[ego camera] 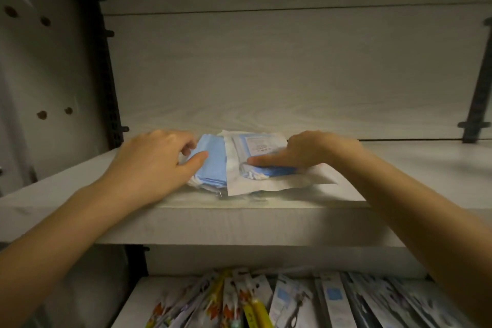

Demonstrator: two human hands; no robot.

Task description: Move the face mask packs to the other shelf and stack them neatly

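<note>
The shelf (399, 168) was pale board with a faint wood-grain print, matt and smooth, and the back panel (266, 74) at the far side looked the same. The left pack (213, 165) showed soft, matt blue cloth under thin clear film. The right pack (266, 184) had a white, paper-like wrapper, lightly creased. The slotted upright (109, 88) on the left was dark and matt; metal or plastic could not be told. Nearer and lower, the sachets (332, 301) were glossy plastic.

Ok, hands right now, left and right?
Left hand: grips the left mask pack, thumb on top.
Right hand: on the right mask pack, thumb straight; grip or just pressing cannot be told.
</note>
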